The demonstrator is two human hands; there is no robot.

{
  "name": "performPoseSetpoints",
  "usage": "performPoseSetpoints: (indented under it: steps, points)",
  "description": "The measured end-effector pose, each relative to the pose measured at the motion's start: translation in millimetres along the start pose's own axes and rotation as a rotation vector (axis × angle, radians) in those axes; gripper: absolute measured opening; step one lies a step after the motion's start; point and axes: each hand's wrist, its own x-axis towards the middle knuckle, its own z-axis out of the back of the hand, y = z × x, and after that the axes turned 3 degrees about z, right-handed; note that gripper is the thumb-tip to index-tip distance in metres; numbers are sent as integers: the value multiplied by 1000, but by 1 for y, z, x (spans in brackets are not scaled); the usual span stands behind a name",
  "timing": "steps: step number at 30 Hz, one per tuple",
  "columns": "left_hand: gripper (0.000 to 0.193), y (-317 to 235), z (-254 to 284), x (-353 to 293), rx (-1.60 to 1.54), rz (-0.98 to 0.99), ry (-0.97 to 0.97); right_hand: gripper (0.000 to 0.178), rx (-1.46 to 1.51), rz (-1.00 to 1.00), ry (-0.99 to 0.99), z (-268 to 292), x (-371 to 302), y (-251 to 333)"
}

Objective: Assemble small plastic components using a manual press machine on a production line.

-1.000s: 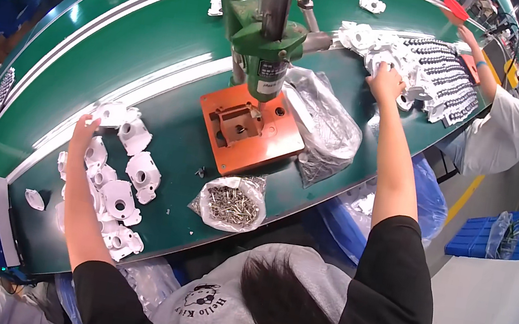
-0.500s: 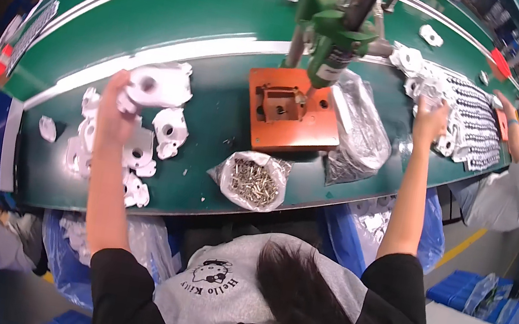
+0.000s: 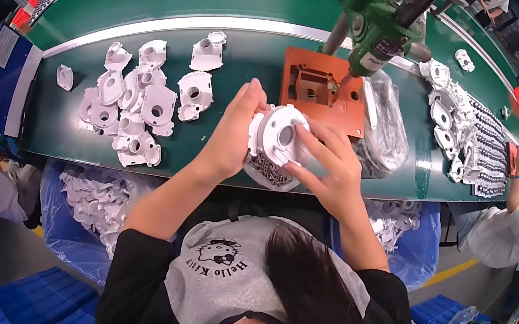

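In front of my chest I hold two white plastic housing parts together, one against the other. My left hand is wrapped round the left one, a white housing, with its thumb side up. The fingers and thumb of my right hand grip the front one, a round white cover with a hole in its middle. How the two parts fit is hidden between them. Right below them is a clear bag of small metal pins. An orange fixture block lies just beyond my hands.
A green press stands over the block. Loose white housings lie at left, more covers at right beside rows of dark-dotted parts. A plastic bag lies by the block. Blue-lined bins stand below; co-workers sit both sides.
My left hand has brought a housing from the left group to the middle. My right hand has come back from the right pile with a cover, and the two parts have met.
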Motion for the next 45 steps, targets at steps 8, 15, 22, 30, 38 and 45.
performPoseSetpoints:
  steps: [8, 15, 22, 30, 38, 45]
  points:
    - [34, 2, 1, -2, 54, -22, -53, 50, 91, -67, -16, -5, -8, -4]
    - [37, -11, -4, 5, 148, -92, -63, 48, 60, -32, -88, -15, -3, -3]
    - [37, -12, 1, 0, 222, -99, -89, 46, 130, -59, -87, -13, -1, -3]
    - [42, -10, 3, 2, 172, -100, -111, 44, 61, -51, 5, -17, 2, -6]
    - [44, -9, -1, 0, 118, -106, -5, 76, 340, -89, -144, -32, -7, -15]
    - [42, -3, -13, -17, -343, -158, 307, 92, 769, -327, -324, -27, 15, -18]
